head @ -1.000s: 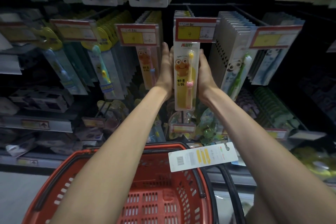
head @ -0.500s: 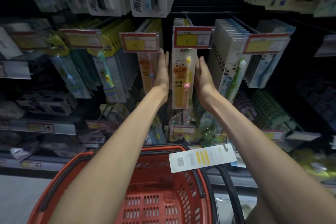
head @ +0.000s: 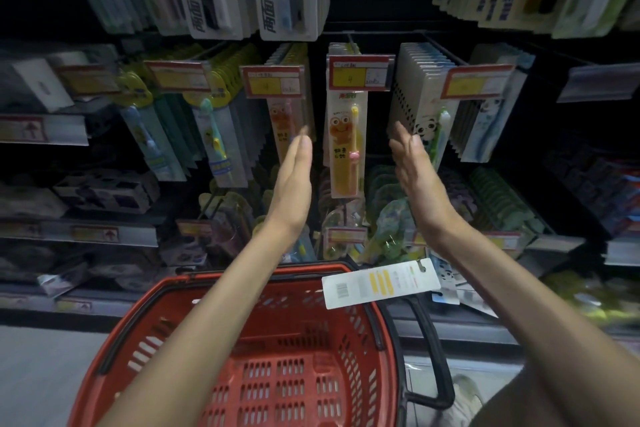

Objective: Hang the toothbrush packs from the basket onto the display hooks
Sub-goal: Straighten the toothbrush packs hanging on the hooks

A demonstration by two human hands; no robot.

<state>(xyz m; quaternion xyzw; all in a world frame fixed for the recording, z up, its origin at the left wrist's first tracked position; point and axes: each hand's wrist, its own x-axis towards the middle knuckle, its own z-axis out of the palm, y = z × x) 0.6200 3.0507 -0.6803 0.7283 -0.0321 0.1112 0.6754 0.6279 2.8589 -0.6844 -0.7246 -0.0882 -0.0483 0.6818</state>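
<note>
Yellow cartoon toothbrush pack (head: 345,149) hangs upright from a display hook, directly below a red-and-yellow price tag (head: 360,72), at the front of its row. Left hand (head: 294,180) is raised just left of the pack and right hand (head: 415,173) just right of it, palms turned inward; neither touches it. The fingers (head: 304,146) of both hands are straight and held together, gripping nothing. An orange pack (head: 284,121) hangs on the next hook to the left, and a row of panda packs (head: 424,104) on the next hook to the right. Below the forearms is a red basket (head: 298,385). A white toothbrush pack (head: 381,282) lies back-side up across its far rim.
</note>
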